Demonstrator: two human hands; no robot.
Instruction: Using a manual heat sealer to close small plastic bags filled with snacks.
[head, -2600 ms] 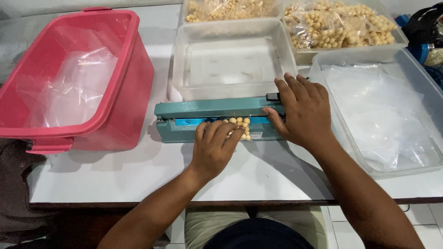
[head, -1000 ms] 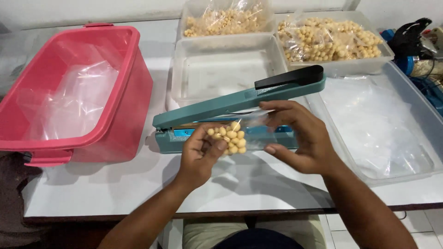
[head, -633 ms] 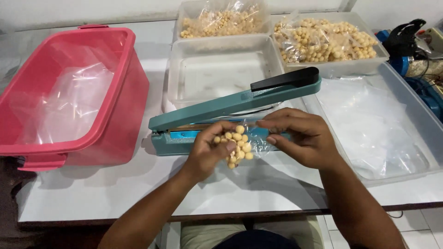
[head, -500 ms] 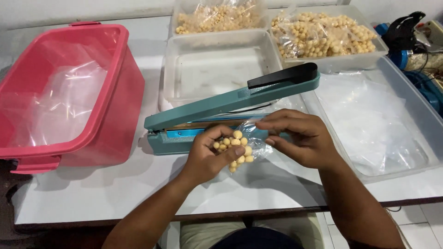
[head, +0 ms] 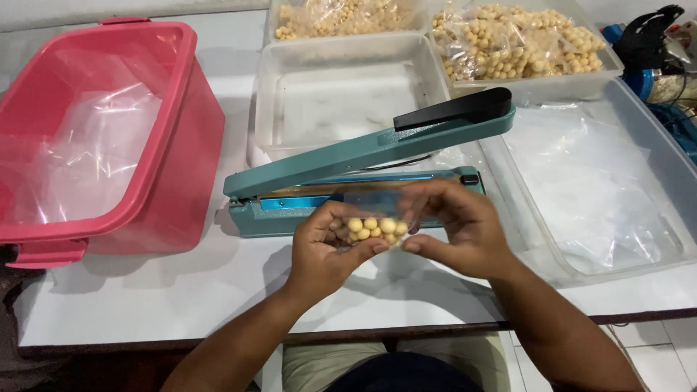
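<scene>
Both hands hold one small clear bag of yellow balls (head: pixel 374 229) at frame centre, above the white counter (head: pixel 145 290). Left hand (head: pixel 330 243) grips the bag's left end, fingers curled around it. Right hand (head: pixel 454 225) pinches its right side between thumb and fingers. Just behind them sits the teal heat sealer (head: pixel 348 185), arm raised, black handle pointing upper right. Pink bin (head: pixel 174 145) left, empty clear tray (head: pixel 348 87) behind, filled bags in trays (head: pixel 523 43) at the top, tray of flat plastic bags (head: pixel 602 189) right.
</scene>
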